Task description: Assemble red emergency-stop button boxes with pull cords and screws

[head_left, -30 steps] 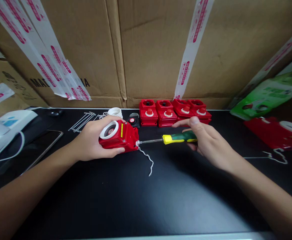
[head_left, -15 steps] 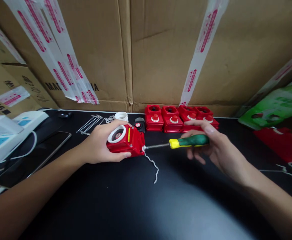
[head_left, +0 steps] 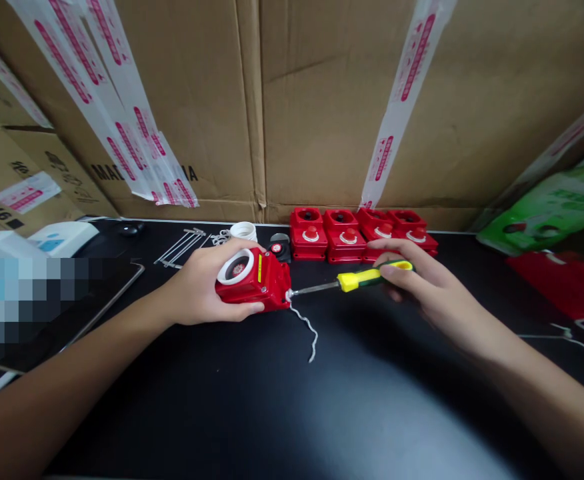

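My left hand [head_left: 195, 283] is wrapped round a red box [head_left: 275, 283] with a white ring on its face and a yellow label, held tilted over the black table. From the box's right end hangs a short white cord [head_left: 308, 327]. My right hand [head_left: 422, 277] grips the green and yellow handle of a screwdriver [head_left: 359, 279] between thumb and fingers. The screwdriver's shaft points left, and its tip meets the box's right end, where the cord comes out. What exactly the tip sits in is too small to tell.
Several red boxes with red knobs [head_left: 349, 237] stand in a row at the back. Behind my left hand are a white round container [head_left: 243, 232], metal rods [head_left: 182, 247] and a small black part [head_left: 279, 247]. A green package [head_left: 547, 207] and another red box [head_left: 562, 287] lie right. Cardboard [head_left: 312, 107] walls the back.
The screwdriver's handle has turned about its length, showing more yellow, and its handle end has risen slightly. My right fingers have shifted round it. The red box stays almost in place.
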Action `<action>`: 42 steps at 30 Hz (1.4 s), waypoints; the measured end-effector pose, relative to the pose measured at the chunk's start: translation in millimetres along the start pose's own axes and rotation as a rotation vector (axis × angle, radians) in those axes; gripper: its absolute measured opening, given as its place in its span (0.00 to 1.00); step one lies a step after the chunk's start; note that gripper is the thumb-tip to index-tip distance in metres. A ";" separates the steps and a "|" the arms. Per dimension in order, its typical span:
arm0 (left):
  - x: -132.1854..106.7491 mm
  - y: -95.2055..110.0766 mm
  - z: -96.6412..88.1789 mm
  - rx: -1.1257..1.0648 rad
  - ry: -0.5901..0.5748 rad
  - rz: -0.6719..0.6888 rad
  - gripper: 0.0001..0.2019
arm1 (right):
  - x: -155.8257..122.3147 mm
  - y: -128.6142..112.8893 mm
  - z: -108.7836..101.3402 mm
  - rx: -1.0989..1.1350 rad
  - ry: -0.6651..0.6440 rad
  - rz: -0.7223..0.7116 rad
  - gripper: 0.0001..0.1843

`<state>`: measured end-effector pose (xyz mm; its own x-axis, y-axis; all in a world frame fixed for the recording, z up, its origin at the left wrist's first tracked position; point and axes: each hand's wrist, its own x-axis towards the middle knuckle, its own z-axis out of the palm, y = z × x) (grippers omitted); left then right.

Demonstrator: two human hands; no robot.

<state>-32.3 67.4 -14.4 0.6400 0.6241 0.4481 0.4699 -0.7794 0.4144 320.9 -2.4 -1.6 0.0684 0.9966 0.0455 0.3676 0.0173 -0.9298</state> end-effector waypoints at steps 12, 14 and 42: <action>-0.8 0.2 0.6 -0.018 -0.003 -0.004 0.34 | -3.7 6.4 2.5 0.106 -0.014 0.006 0.23; 0.1 0.0 0.7 -0.013 -0.006 0.013 0.34 | -3.4 6.1 5.1 -0.021 0.055 0.050 0.25; 0.7 0.3 -1.9 0.052 -0.012 -0.002 0.33 | 2.4 -0.9 10.0 0.517 0.068 0.083 0.07</action>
<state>-32.9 67.7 -12.5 0.6458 0.6254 0.4380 0.5018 -0.7800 0.3739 311.5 0.8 -4.3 0.1442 0.9892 -0.0279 -0.1459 -0.0066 -0.9893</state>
